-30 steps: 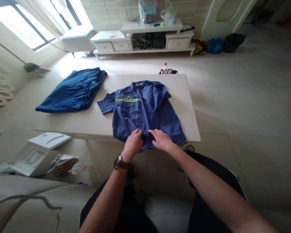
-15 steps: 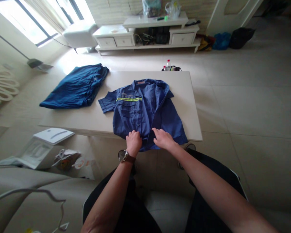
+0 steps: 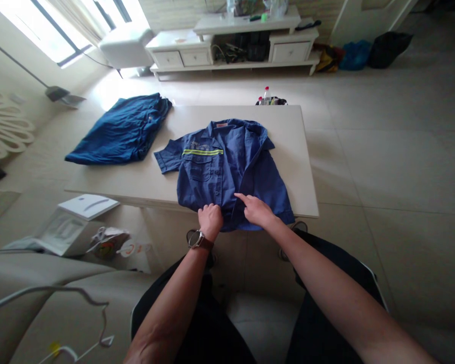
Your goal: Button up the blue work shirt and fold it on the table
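Observation:
A blue short-sleeved work shirt [image 3: 208,167] lies front up on the white table [image 3: 147,184], its yellow-striped half flat on the left and the other front turned back on the right. Its hem hangs over the near edge. My left hand [image 3: 211,221], wearing a watch [image 3: 195,238], is closed on the hem beside the button strip. Over the lower right of the shirt is my right hand [image 3: 257,208], index finger stretched out toward the front opening and the other fingers partly curled. Whether that hand touches the cloth I cannot tell.
Folded dark blue clothing [image 3: 121,132] lies at the table's left end. An open white box [image 3: 85,207] and crumpled packaging [image 3: 108,242] are left of my legs. A hanger [image 3: 79,289] is over the sofa [image 3: 98,303]. A white cabinet [image 3: 197,58] stands beyond the table.
My right hand has shifted slightly up and left over the shirt, its index finger now farther across the opening. My left hand stays on the hem. The view has tilted a little.

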A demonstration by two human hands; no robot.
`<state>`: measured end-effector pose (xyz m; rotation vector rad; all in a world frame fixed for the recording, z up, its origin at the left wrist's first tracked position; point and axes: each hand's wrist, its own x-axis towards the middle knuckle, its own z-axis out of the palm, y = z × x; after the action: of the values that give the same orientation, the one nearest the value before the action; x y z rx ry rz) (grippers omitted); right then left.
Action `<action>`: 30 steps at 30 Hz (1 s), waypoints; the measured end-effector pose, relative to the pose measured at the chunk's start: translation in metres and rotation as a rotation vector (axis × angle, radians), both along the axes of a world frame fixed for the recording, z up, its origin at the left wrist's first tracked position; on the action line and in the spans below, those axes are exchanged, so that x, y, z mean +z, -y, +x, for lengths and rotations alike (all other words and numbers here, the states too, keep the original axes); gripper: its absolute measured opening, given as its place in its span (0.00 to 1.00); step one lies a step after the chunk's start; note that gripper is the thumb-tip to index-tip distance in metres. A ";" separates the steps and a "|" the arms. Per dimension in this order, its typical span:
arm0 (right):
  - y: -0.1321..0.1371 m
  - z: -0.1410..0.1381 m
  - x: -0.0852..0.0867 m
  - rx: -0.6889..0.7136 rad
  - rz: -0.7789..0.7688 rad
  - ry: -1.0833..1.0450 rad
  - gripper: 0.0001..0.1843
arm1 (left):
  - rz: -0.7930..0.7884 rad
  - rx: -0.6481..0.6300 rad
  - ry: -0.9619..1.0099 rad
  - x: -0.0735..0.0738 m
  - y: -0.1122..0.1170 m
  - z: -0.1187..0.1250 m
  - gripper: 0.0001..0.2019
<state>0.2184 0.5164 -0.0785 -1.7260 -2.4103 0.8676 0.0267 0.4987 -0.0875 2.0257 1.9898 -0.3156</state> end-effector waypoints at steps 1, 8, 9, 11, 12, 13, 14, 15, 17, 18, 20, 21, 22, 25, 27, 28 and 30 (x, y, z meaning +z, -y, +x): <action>0.001 0.000 0.000 0.012 0.007 0.013 0.38 | -0.011 0.007 0.017 -0.001 0.000 0.000 0.10; 0.004 -0.004 0.001 0.061 0.037 0.085 0.37 | -0.022 0.093 0.159 -0.001 -0.004 -0.003 0.10; 0.004 -0.004 0.001 0.062 0.042 0.091 0.37 | -0.016 0.111 0.203 0.000 -0.006 -0.004 0.09; 0.003 -0.004 -0.001 0.063 0.048 0.103 0.36 | 0.016 0.137 0.315 0.004 -0.010 -0.007 0.07; 0.003 -0.004 -0.002 0.065 0.052 0.108 0.36 | 0.039 0.145 0.380 0.005 -0.011 -0.008 0.06; 0.003 -0.005 -0.002 0.065 0.056 0.112 0.35 | 0.064 0.156 0.445 0.006 -0.013 -0.010 0.05; 0.003 -0.006 -0.003 0.063 0.059 0.115 0.34 | 0.089 0.167 0.508 0.007 -0.014 -0.011 0.04; 0.003 -0.007 -0.002 0.054 0.062 0.112 0.31 | 0.116 0.179 0.563 0.007 -0.015 -0.011 0.03; 0.002 -0.010 0.000 0.009 0.076 0.085 0.23 | 0.172 0.202 0.650 0.007 -0.016 -0.012 0.02; 0.001 -0.011 0.002 -0.024 0.091 0.061 0.18 | 0.201 0.211 0.685 0.008 -0.017 -0.011 0.02; 0.000 -0.012 0.006 -0.099 0.138 -0.014 0.11 | 0.250 0.236 0.751 0.011 -0.018 -0.010 0.01; -0.001 -0.011 0.008 -0.141 0.167 -0.064 0.10 | 0.260 0.256 0.795 0.013 -0.018 -0.009 0.01; -0.002 -0.011 0.010 -0.189 0.195 -0.125 0.10 | 0.260 0.278 0.853 0.015 -0.019 -0.009 0.01; -0.007 -0.007 0.008 -0.372 0.249 -0.389 0.06 | 0.251 0.324 1.038 0.021 -0.023 -0.008 0.01; -0.011 -0.005 0.003 -0.523 0.241 -0.610 0.10 | 0.274 0.321 1.095 0.021 -0.024 -0.006 0.02; -0.013 -0.004 0.000 -0.607 0.219 -0.710 0.17 | 0.288 0.313 1.099 0.020 -0.024 -0.004 0.03; -0.017 -0.004 -0.007 -0.766 0.153 -0.853 0.26 | 0.306 0.283 1.094 0.019 -0.023 -0.001 0.03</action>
<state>0.2145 0.5335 -0.0853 -1.5501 -1.1242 0.9632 0.0262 0.5217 -0.0690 1.4504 1.5545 0.9911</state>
